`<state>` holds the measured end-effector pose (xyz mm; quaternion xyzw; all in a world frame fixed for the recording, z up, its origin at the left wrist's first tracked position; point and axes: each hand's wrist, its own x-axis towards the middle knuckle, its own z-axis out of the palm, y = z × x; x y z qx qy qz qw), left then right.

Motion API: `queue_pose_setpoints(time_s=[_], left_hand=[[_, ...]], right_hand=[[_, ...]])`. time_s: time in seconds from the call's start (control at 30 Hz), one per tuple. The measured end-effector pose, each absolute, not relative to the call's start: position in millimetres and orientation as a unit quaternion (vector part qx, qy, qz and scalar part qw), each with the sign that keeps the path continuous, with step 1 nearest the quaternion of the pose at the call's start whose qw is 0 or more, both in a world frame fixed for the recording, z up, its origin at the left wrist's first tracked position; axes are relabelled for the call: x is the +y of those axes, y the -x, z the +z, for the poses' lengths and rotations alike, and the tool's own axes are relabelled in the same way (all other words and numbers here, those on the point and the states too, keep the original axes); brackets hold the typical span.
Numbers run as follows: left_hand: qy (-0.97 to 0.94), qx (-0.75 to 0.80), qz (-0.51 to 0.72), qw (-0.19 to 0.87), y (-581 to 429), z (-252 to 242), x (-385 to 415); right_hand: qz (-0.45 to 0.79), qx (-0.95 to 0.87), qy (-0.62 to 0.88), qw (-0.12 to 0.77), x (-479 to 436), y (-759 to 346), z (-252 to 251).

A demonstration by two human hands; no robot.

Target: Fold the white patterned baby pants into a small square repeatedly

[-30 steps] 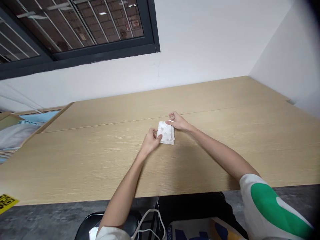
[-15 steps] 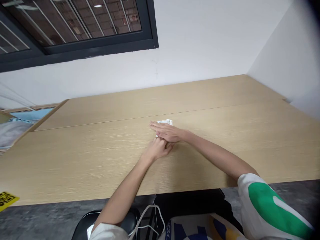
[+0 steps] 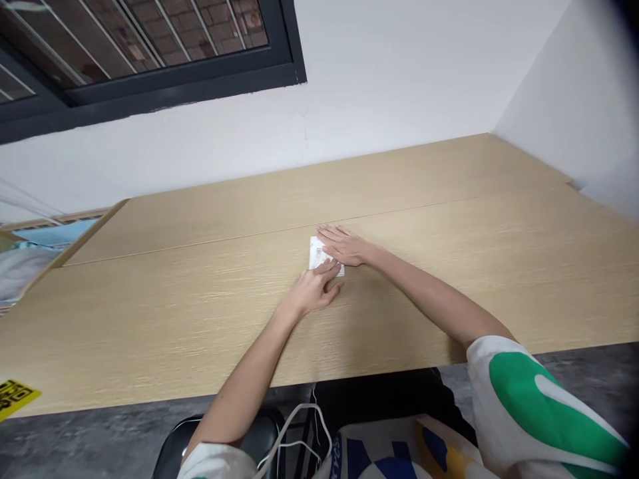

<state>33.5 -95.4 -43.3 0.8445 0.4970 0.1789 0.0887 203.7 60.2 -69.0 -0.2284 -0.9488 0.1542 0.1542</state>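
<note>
A small flat white square with faint print, which looks like folded paper or a thin packet, lies on the light wooden table. My right hand rests flat over its upper right part, fingers stretched to the left and hiding that corner. From below, my left hand reaches onto its lower edge with extended fingers, the thumb held apart on the right. Both hands press from above, and neither is wrapped around anything. The square's left side and lower right corner show.
The wooden table has a seam across its back part. A yellow sticker with a black code is at the front left edge. Behind are a white wall and a dark-framed window. A black chair and white cable are below.
My right hand has slid up and right, off my left hand, uncovering more of the white square. My left fingers have stretched out from a curled pose onto its lower edge.
</note>
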Motion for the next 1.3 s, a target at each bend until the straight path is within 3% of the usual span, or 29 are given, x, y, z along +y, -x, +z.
queue_pose_setpoints(time_s=[0.2, 0.3, 0.43, 0.53, 0.83, 1.1, 1.3], left_hand=[[-0.816, 0.492, 0.272, 0.136, -25.7, -41.0, -85.0], [-0.743, 0.577, 0.319, 0.113, -17.6, -35.0, -79.1], [-0.629, 0.726, 0.273, 0.06, -9.2, -34.2, -74.2], [-0.623, 0.739, 0.241, 0.087, -7.7, -38.9, -71.6], [-0.728, 0.611, 0.237, 0.201, -36.6, -35.3, -71.5], [-0.814, 0.432, 0.218, 0.322, -151.9, -4.3, -116.7], [-0.866, 0.258, 0.128, 0.409, -238.3, 36.1, -186.3]], right_hand=[[0.104, -0.946, 0.25, 0.175, 60.8, -206.8, -73.9], [0.083, -0.944, 0.258, 0.186, 57.3, -209.4, -71.7], [0.038, -0.944, 0.254, 0.207, 51.4, -211.5, -61.0], [0.02, -0.938, 0.278, 0.205, 46.9, -211.6, -52.6], [0.008, -0.91, 0.362, 0.202, 2.1, -251.2, -46.1], [0.19, -0.811, 0.48, 0.275, -112.5, -397.5, -22.4], [0.296, -0.693, 0.545, 0.368, -232.4, -512.9, 22.9]])
